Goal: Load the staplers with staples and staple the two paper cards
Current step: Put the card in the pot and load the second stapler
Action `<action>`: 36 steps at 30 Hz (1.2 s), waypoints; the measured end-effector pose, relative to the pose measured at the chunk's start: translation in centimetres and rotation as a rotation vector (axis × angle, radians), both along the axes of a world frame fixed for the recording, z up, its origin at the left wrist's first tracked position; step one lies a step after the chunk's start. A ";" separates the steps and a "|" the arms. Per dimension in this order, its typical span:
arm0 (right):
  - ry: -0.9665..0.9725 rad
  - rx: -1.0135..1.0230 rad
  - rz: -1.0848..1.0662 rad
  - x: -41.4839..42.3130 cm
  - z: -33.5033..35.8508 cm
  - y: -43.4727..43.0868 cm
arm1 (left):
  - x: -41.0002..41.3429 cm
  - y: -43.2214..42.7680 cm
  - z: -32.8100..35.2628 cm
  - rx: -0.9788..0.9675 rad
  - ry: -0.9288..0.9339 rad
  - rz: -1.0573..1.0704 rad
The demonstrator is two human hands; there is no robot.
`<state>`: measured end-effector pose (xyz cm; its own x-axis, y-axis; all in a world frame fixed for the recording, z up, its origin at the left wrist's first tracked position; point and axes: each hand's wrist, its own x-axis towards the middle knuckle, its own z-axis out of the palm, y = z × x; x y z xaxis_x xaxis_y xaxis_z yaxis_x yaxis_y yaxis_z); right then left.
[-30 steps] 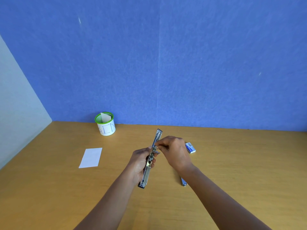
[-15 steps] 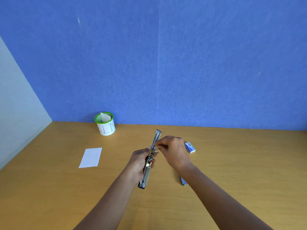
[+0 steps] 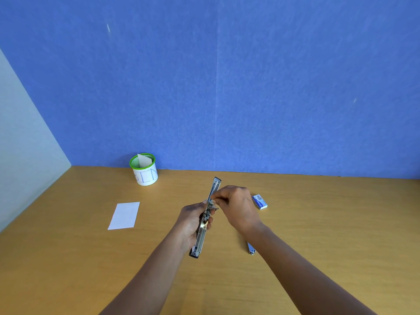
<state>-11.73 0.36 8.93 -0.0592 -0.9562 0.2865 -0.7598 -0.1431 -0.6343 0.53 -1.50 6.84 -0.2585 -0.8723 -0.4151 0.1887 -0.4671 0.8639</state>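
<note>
One opened stapler (image 3: 200, 239) gripped by left hand (image 3: 191, 221), right hand (image 3: 236, 208) pinching its channel; second stapler (image 3: 251, 248) mostly hidden behind wrist.

Bare forearms (image 3: 147, 280), left hand (image 3: 191, 221), right hand (image 3: 238, 208)

The one view comes from a wide-angle camera worn on the person's head. It looks forward and slightly down across the desk (image 3: 68, 269) toward the blue wall (image 3: 227, 87) at the far side, which fills the upper half of the frame. A pale side wall (image 3: 22, 155) closes the left edge. Both forearms enter from the near bottom edge. The left hand (image 3: 191, 221) and right hand (image 3: 236, 208) meet on the stapler (image 3: 201, 239) close below the lens, near the frame's centre.
</note>
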 end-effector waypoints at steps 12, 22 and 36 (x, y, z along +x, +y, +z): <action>0.005 0.063 -0.020 0.0 -0.4 -0.4 | -0.1 0.2 0.3 0.025 -0.020 -0.031; 0.023 0.085 -0.028 -0.4 -0.9 -0.5 | 0.1 0.2 0.0 0.059 -0.055 -0.071; 0.193 0.111 -0.026 -0.2 -1.7 -0.1 | 0.2 0.4 -0.3 0.082 -0.092 -0.096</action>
